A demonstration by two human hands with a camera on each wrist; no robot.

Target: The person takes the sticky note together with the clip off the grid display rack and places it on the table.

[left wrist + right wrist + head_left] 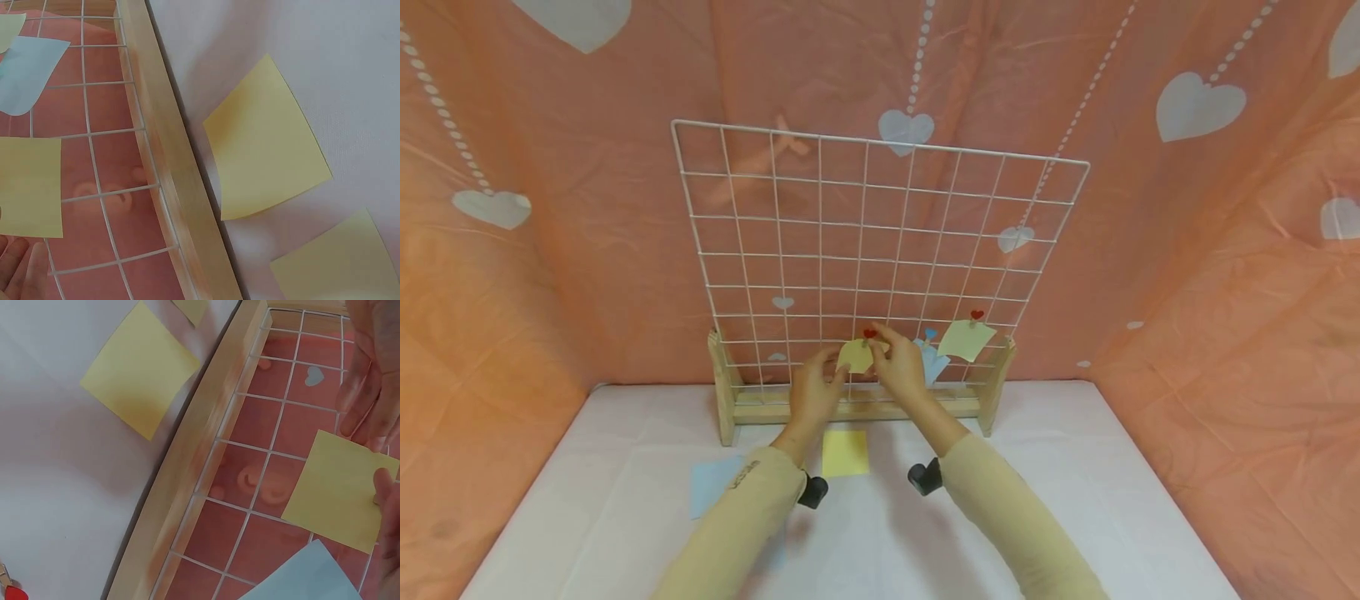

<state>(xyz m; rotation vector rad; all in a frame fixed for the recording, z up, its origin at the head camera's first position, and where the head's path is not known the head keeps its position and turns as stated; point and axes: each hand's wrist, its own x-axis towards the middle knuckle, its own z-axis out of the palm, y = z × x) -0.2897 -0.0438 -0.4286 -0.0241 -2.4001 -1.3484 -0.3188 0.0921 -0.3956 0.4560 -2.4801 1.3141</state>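
1. Surface (1075, 500): white-covered.
2. Wooden stand (910, 409), upright toward its back.
3. Yellow note (845, 453) just before the stand; second yellow note (340, 265) nearby.
4. Blue note (711, 485) farther left, partly hidden.
5. Red-heart clip (15, 592).

1. From here I see a pale cream left sleeve (730, 525), long and close-fitting, with small dark lettering (746, 474) near its far end.
2. The right sleeve (1018, 521) matches its colour.
3. Chunky black pieces, one left (813, 491), one right (925, 477), jut inward beside the cuffs.
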